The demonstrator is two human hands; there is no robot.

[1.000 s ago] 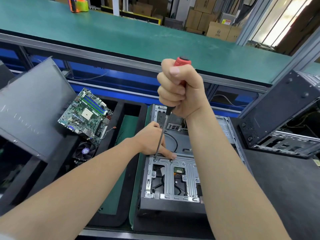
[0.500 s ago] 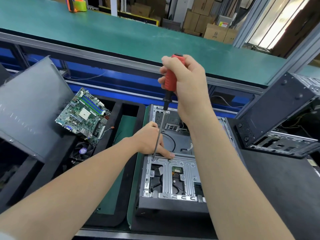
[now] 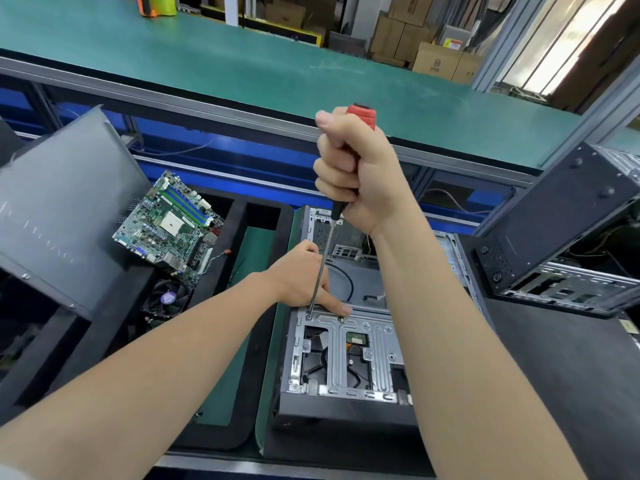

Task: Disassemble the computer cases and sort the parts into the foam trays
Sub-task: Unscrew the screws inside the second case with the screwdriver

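1. Right hand (image 3: 356,174): clenched in a full fist round the red handle of the screwdriver (image 3: 363,116), thumb up at 12 o'clock. Half a second ago the fingers wrapped over the handle with more red showing. A second ago it was the same fist as now. Reads as one regrip cycle, so likely one more turn put in.
2. The tip hasn't moved. It sits on the screw (image 3: 309,317) at the 10 o'clock corner of the drive cage (image 3: 349,362), with the shaft near upright and its top leaning toward 1 o'clock.
3. Left hand (image 3: 298,275): same spot in all three frames, just at 12 o'clock of the screw, index finger (image 3: 337,306) laid straight along the cage's rear edge. The shaft crosses in front of the knuckles, so I can't tell whether the hand pinches it or only braces.
4. Screw head is too small to tell how far it has backed out. Second screw (image 3: 341,319) sits at 3 o'clock of the first, still in, beside the index fingertip.
5. Computer case (image 3: 346,415) lies open side up at centre, with the cage still mounted at its 6 o'clock end. Motherboard (image 3: 169,223) is already out, leaning in the foam tray (image 3: 239,244) at 10 o'clock of the case, with a fan (image 3: 166,299) below it.
6. Meaning: mid-unscrew, cage not free yet. My guess at the order: finish this screw, do its neighbour, lift the cage. Risk: a loosened screw drops into the case.
7. Second case (image 3: 554,223) is at 2 o'clock, tilted, with neither hand near it.
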